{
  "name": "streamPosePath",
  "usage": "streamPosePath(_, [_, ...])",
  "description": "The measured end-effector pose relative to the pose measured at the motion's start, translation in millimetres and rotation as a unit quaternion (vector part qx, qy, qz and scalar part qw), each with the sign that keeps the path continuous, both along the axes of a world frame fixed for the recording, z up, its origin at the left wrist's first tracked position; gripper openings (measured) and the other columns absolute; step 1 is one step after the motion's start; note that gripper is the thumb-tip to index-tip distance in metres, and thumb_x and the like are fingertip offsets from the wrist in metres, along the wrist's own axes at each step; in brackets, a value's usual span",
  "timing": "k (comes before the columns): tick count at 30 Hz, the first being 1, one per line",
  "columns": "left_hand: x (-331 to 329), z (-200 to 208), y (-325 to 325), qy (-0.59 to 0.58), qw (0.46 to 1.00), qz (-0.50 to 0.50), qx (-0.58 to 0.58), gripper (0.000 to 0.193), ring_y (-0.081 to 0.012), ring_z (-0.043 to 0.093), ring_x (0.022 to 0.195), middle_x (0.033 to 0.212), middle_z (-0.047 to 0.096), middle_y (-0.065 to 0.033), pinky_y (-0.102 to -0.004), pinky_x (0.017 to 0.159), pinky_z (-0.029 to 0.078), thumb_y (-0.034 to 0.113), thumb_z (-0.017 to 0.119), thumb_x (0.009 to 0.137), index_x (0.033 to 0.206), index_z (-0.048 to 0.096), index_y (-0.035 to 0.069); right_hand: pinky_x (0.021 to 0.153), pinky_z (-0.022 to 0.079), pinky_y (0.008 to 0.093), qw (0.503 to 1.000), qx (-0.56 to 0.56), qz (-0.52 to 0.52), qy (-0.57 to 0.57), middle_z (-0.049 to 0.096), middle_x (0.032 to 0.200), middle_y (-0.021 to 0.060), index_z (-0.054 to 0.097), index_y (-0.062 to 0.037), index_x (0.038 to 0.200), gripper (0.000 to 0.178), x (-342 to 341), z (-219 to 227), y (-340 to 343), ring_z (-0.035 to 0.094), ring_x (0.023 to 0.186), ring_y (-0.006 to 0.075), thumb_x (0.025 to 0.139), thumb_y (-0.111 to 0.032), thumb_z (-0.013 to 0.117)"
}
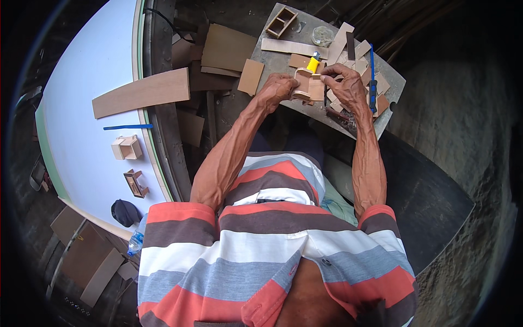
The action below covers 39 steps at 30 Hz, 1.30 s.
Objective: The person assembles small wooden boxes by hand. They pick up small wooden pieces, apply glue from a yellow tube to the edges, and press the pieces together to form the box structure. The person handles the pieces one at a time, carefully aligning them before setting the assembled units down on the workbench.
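My left hand (279,88) is closed on the left side of a small wooden model (303,86), made of thin light panels with rounded edges, held over the work table. My right hand (347,86) is bent in a pinch at the model's right side, with thumb and fingertips at the end of a small wooden piece (316,76). How that piece meets the model is too small to tell. Just behind stands a yellow bottle-like thing (312,64) with a blue-grey top.
On the grey work table (395,82) lie wood offcuts (360,66), a blue cutter-like tool (372,90), a clear round container (322,36) and a small wooden frame (281,22). At left, a white board (92,65) carries a plank (141,92), two small wooden models and a dark cap (125,212).
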State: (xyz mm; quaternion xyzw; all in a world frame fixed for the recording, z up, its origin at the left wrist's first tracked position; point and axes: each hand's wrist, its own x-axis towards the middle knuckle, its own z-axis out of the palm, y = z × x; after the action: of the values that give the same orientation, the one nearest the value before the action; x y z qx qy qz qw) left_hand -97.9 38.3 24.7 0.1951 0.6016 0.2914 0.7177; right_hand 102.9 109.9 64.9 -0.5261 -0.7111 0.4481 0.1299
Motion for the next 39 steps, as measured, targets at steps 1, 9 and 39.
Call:
streamPosePath(1, [1, 0, 0, 0.004, 1.0, -0.005, 0.002, 0.014, -0.0085, 0.046, 0.066, 0.073, 0.052, 0.0006, -0.0239, 0.063, 0.04, 0.017, 0.059, 0.089, 0.083, 0.062, 0.005, 0.079, 0.052, 0.0293, 1.0, 0.0, -0.002, 0.004, 0.071, 0.093, 0.0062, 0.072, -0.0053, 0.095, 0.018, 1, 0, 0, 0.066, 0.086, 0.0168, 0.081, -0.014, 0.068])
streamPosePath(9, [2, 5, 1, -0.017, 1.0, 0.012, 0.0, 0.014, -0.0081, 0.045, 0.065, 0.073, 0.052, 0.0011, -0.0239, 0.063, 0.04, 0.017, 0.059, 0.089, 0.084, 0.062, 0.005, 0.079, 0.052, 0.0283, 0.999, 0.013, -0.009, 0.031, 0.07, 0.094, 0.0065, 0.071, -0.0029, 0.095, 0.018, 0, -6, -2, 0.066, 0.084, 0.0162, 0.08, -0.012, 0.068])
streamPosePath(39, [5, -1, 5, -0.013, 1.0, -0.003, 0.018, 0.016, -0.0076, 0.046, 0.066, 0.075, 0.053, 0.0012, -0.0235, 0.064, 0.041, 0.015, 0.059, 0.089, 0.095, 0.063, 0.002, 0.08, 0.051, 0.0323, 0.997, 0.082, 0.015, 0.007, 0.067, 0.092, 0.0092, 0.068, -0.0027, 0.094, 0.026, 1, -12, 2, 0.064, 0.085, 0.0218, 0.071, -0.015, 0.069])
